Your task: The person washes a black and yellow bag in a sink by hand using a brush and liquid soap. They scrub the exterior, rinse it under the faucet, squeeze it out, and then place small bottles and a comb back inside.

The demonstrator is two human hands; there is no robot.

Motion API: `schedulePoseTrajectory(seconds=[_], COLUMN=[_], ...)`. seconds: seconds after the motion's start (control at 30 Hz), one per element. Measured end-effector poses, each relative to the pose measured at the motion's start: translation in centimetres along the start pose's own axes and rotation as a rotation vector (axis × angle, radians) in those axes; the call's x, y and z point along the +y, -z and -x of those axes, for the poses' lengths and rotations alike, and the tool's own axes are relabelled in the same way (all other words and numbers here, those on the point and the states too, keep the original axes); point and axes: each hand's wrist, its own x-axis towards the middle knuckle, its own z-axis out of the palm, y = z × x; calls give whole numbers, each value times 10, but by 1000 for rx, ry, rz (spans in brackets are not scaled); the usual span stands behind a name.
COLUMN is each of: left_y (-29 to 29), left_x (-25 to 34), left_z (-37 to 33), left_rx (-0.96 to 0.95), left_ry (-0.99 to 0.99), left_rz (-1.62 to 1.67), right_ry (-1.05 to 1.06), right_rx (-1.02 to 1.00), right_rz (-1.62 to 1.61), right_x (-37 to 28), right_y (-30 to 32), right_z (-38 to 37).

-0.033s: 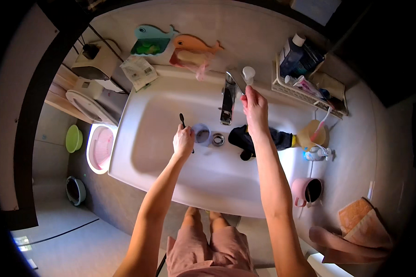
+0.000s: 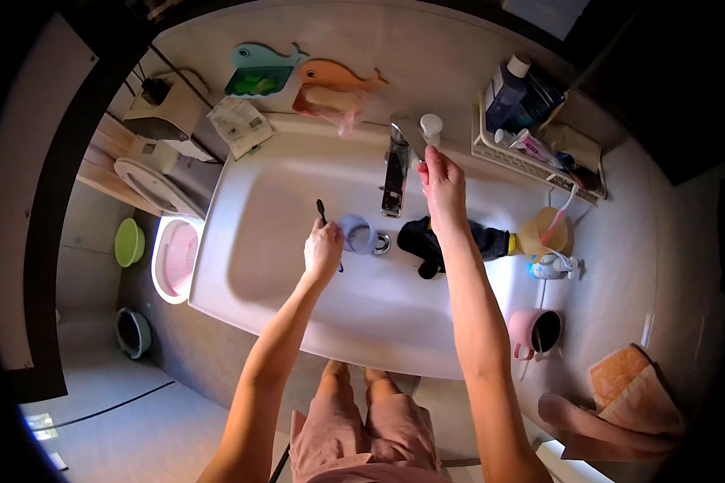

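Observation:
My left hand [image 2: 323, 251] is over the middle of the white sink [image 2: 258, 266], closed around a thin black stick like a brush handle [image 2: 321, 211]. A bluish translucent cup [image 2: 358, 233] sits against its fingers; whether they also grip it, I cannot tell. Just right of the cup is the metal drain [image 2: 383, 244]. My right hand [image 2: 444, 183] has its fingers closed on the lever [image 2: 412, 138] of the chrome faucet [image 2: 394, 173]. Under my right forearm lies a dark bunched cloth item [image 2: 417, 240] with a yellow edge.
Behind the faucet stands a white-capped bottle [image 2: 431, 129]. Two whale-shaped soap holders [image 2: 334, 74] hang at the back left, above a paper packet [image 2: 240, 126]. A bottle-filled rack [image 2: 517, 165], yellow cup [image 2: 533, 237] and pink mug [image 2: 532, 332] line the right side.
My left hand, with the black stick, and the cup have shifted slightly right; the cup now reaches the drain's left edge. My right hand stays on the faucet lever.

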Motion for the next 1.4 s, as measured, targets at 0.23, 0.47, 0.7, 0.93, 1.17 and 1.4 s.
schedulePoseTrajectory(seconds=[0.23, 0.47, 0.7, 0.93, 1.17, 1.4], left_y=[-22, -18, -9, -35, -67, -51], left_x=[25, 19, 26, 49, 72, 87], left_z=[-4, -16, 4, -21, -40, -38], left_rx=[60, -483, -442, -687, -612, -613], left_ry=[-136, 621, 473, 426, 212, 130], left_rz=[145, 970, 826, 1176, 1175, 916], right_ry=[198, 334, -507, -624, -905, -848], right_rx=[-88, -346, -337, -173, -265, -242], right_rz=[575, 1018, 370, 311, -295, -456], right_x=[55, 113, 119, 100, 102, 101], right_y=[40, 45, 57, 103, 126, 117], right_z=[35, 48, 38, 86, 98, 103])
